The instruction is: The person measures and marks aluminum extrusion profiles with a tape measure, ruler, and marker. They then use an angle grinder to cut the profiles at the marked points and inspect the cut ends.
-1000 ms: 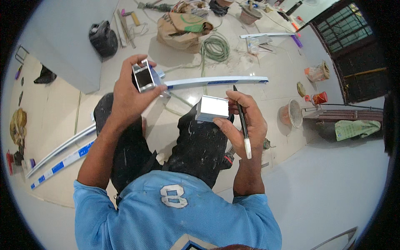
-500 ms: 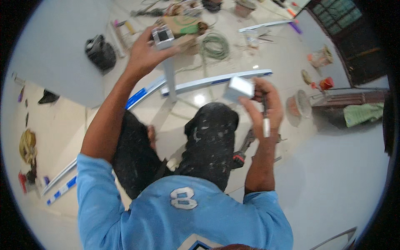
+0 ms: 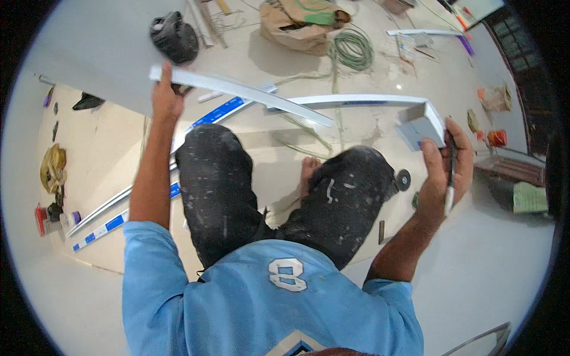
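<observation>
My left hand [image 3: 168, 98] is closed round one end of a long white square metal tube [image 3: 249, 94]. The tube slants out to the right, above the floor. In my right hand [image 3: 448, 169] a short white box-section piece [image 3: 420, 126] is pinched between thumb and fingers. A slim marker [image 3: 450, 184], dark with a pale end, lies along the same hand, held against the fingers. The short piece and the tube are well apart.
Metal profiles with blue film [image 3: 228, 110] lie on the floor at the left, and a long pale profile [image 3: 368, 99] lies ahead. Around them are a black bag [image 3: 174, 38], a brown sack [image 3: 291, 26], a coiled green hose [image 3: 351, 50] and a dark disc [image 3: 403, 180] by my right knee.
My left hand has moved left, and the tube has swung from pointing down, its hollow end showing, to lying nearly level. My right hand has moved right with the short piece and marker.
</observation>
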A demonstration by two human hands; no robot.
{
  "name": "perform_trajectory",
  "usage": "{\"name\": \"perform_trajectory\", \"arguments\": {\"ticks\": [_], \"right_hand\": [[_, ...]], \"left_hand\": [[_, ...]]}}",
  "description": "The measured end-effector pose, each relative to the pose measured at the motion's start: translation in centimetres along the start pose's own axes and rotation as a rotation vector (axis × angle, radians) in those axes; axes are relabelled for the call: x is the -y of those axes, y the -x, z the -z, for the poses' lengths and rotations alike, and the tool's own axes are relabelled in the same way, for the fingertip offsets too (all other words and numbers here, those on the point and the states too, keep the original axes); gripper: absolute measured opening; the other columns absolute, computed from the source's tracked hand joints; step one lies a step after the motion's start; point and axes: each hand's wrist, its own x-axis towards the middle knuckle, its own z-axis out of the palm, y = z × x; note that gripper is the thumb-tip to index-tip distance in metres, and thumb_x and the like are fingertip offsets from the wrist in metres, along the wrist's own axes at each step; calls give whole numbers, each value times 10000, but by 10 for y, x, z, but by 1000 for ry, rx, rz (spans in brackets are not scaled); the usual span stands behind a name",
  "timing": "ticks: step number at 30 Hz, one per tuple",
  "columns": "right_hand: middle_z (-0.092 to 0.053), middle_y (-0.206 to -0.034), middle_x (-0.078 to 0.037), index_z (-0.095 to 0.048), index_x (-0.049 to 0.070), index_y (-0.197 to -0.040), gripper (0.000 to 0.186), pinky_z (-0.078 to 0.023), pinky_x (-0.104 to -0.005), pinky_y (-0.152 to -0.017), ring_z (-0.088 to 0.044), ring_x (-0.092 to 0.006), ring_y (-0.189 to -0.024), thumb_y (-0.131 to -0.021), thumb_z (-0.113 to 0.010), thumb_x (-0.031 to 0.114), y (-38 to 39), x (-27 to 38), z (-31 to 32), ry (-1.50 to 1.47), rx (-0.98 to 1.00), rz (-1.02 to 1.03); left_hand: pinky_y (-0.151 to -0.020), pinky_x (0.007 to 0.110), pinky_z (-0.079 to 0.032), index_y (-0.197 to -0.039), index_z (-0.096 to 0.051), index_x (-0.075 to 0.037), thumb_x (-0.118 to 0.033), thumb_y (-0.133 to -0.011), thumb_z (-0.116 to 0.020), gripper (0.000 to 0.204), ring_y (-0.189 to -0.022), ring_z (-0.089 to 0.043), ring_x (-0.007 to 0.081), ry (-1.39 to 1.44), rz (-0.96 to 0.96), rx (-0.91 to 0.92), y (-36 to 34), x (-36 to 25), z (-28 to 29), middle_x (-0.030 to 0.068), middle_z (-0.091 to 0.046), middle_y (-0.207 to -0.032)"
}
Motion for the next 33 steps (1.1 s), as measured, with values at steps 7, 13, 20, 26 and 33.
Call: {"name": "perform_trajectory", "arguments": {"ticks": [7, 13, 20, 26, 33], "right_hand": [[-690, -1447, -212, -636, -71, -1506, 549, -509, -424, -1144, -655, -247, -1289, -987, -762, 55, -22, 3, -15, -47, -5, 15], [-691, -1453, -211, -611, -68, -1537, 549, -504, -450, -1168, -647, -267, -1326, -1020, -745, 62, -30, 25, -35, -55, 82, 101], [-709, -1441, -200, -641, -25, -1520, 621, -584, -437, -1130, -708, -301, -1311, -922, -810, -20, -9, 19, -32, 121, 96, 164], [-753, -1300, -154, -719, 41, -1410, 587, -641, -374, -972, -758, -232, -1131, -866, -941, 38, -5, 15, -52, 284, 245, 382], [-726, -1328, -148, -675, 44, -1436, 623, -640, -391, -1054, -764, -246, -1178, -872, -939, 28, 18, 24, -39, 249, 296, 285]], "left_hand": [[-1159, 775, -469, -1634, -440, -41, -695, -985, -796, 988, -1447, -539, 465, 15, 319, -557, 66, 129, 120, 233, -550, -1541], [-1128, 754, -516, -1641, -408, 0, -754, -989, -752, 1054, -1403, -554, 510, 243, 451, -555, 66, 191, 182, 294, -501, -1555], [-1094, 655, -588, -1604, -479, -14, -579, -1044, -795, 856, -1302, -663, 442, 390, 550, -380, 47, 223, 202, 260, -616, -1461], [-1102, 380, -591, -1589, -564, 56, -243, -1079, -780, 629, -1312, -715, 296, -1408, -315, 150, 13, 253, 313, 178, -735, -1345], [-1052, 389, -550, -1318, -798, 18, -366, -1139, -621, 459, -1268, -724, 312, -1100, 408, 82, -19, 231, 281, 187, -791, -1326]]}}
